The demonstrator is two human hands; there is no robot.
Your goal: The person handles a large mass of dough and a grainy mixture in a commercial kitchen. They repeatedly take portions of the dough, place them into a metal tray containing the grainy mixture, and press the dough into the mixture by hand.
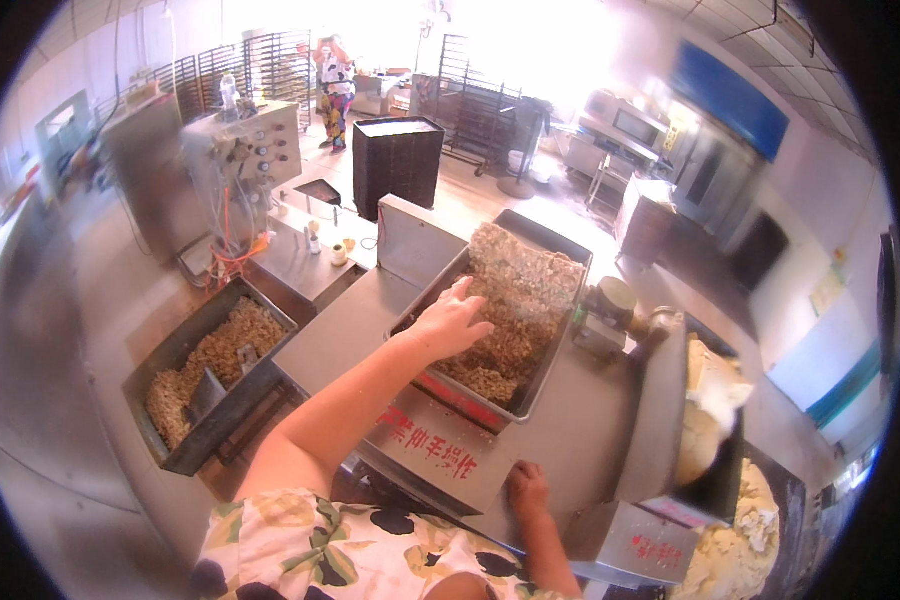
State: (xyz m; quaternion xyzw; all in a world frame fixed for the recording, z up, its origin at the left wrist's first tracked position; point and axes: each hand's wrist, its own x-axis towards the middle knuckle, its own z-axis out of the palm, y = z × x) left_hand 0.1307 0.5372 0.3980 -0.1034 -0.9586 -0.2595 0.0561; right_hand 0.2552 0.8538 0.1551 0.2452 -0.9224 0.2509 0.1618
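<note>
My left hand [455,320] reaches over a deep metal tray [525,405] of brown crumbly mixture [500,365], fingers apart and holding nothing. The mixture's far part [520,260] looks paler and glossy, perhaps under clear plastic; I cannot tell. The tray sits on a steel machine top [595,420] with red lettering on its front panel. Near that top's front edge my right hand [527,485] rests on the steel, fingers loosely bent, with nothing visible in it. At the left, a second tray [170,455] holds more crumbly mixture and a dark metal piece.
At right stand a steel hopper [650,420] of pale dough and a lower dough mass [730,550]. Ahead are a control box [220,160], a tall black bin [395,170] and wheeled racks [470,130]. A person [335,90] in patterned clothes stands at the back left.
</note>
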